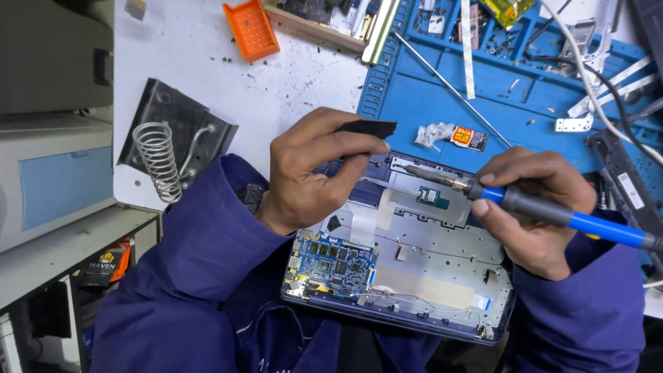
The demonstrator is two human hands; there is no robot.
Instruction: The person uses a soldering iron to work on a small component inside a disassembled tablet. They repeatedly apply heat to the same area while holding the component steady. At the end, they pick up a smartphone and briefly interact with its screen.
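Head cam: right hand [535,207] has its fingers wrapped round a blue-handled soldering iron [552,214], tip down on the opened laptop [414,266] at the worktop's [276,90] near edge. Left hand [314,169] pinches a flat black pry tool [369,128] just above the laptop's far edge. Coiled iron stand [162,159] sits off left, blue mat [442,97] behind.

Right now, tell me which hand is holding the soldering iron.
The right hand grips the blue-handled soldering iron, its tip over the opened device. The left hand pinches a flat black piece instead.
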